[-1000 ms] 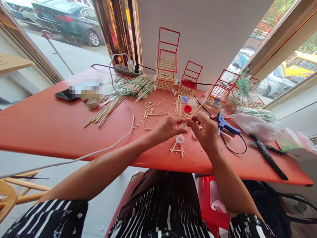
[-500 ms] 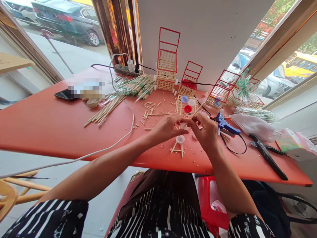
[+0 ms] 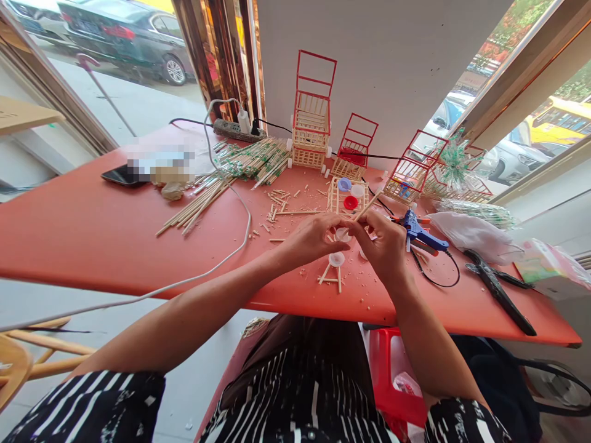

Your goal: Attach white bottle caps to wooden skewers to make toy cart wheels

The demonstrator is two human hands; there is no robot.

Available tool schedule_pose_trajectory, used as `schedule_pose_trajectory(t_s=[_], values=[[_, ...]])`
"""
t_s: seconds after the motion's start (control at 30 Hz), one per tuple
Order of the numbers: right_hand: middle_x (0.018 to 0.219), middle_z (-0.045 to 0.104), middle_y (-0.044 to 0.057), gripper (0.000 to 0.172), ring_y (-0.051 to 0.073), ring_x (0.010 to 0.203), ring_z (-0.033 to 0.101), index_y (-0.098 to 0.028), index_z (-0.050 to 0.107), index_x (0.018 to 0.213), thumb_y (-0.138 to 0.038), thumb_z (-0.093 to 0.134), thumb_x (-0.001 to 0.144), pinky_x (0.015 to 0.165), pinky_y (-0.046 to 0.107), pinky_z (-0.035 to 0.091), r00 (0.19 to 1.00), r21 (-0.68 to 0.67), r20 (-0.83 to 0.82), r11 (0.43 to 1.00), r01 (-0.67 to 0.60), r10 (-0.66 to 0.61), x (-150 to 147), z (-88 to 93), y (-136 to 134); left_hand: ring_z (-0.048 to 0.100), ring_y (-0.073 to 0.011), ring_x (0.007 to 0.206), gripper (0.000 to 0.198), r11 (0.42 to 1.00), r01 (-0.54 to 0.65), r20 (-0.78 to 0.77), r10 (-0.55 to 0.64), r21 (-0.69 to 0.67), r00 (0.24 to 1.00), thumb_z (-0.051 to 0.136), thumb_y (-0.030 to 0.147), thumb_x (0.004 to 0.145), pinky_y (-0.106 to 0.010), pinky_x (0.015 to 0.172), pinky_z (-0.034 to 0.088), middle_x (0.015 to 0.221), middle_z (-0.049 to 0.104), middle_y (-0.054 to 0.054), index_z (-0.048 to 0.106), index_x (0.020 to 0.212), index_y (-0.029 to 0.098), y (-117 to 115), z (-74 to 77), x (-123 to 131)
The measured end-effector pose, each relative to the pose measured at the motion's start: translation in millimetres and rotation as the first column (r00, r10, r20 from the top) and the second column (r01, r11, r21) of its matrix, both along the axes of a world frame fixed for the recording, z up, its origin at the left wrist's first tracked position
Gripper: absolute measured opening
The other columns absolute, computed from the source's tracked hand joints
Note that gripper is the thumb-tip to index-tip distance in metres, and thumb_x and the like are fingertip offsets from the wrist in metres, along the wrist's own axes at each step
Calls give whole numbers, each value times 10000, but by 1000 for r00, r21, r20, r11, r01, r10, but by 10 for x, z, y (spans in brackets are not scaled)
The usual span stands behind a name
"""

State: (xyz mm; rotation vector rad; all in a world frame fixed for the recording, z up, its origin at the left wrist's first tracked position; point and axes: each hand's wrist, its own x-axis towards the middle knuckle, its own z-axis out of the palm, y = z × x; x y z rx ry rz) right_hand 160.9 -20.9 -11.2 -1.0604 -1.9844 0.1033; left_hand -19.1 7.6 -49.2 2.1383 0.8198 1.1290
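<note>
pinching a stick [image 3: 372, 203], right hand [image 3: 383, 240] beside left hand [image 3: 316, 235], latter's grip unclear, between slatted frame [image 3: 333, 200] and table edge [image 3: 314, 312]

The red tabletop [image 3: 115, 240] is showing a smooth, glossy face, while the held stick [image 3: 368, 205] is looking like bare, matt wood. The glue gun [image 3: 421, 233] is appearing as hard plastic, the white bag [image 3: 475, 232] is looking like thin, crinkled plastic, and the striped sleeve [image 3: 101, 403] is reading as soft cloth
</note>
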Motion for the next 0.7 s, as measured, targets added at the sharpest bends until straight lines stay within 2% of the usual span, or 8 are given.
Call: schedule_pose_trajectory(t_s=[0.2, 0.43, 0.7], values=[[717, 686, 7, 308, 153, 648, 585, -227, 630, 785, -437, 592, 1006, 666, 299, 443, 1000, -16, 12, 1000, 4, -4, 2, 3, -4, 657, -169, 866, 203, 999, -28, -41, 26, -37, 999, 770, 206, 802, -277, 817, 483, 915, 738, 5, 729, 1000, 190, -25, 33, 2], [694, 671, -3, 277, 140, 631, 572, -215, 628, 772, -373, 615, 1000, 657, 286, 434, 1000, 18, 19, 1000, -9, 9, 5, -5, 11, 643, -155, 839, 191, 1000, -21, -22, 21, -18, 1000, 765, 185, 805, -259, 790, 465, 890, 728, 16, 739, 995, 183, -21, 15, 2], [701, 679, -1, 294, 147, 634, 574, -225, 631, 781, -417, 604, 1002, 659, 296, 441, 1000, -5, 19, 1000, 2, -2, 7, -15, 10, 635, -150, 820, 176, 999, -15, -14, 14, -38, 1000, 764, 194, 804, -254, 763, 444, 873, 722, 19, 732, 976, 177, -27, 26, 5]])
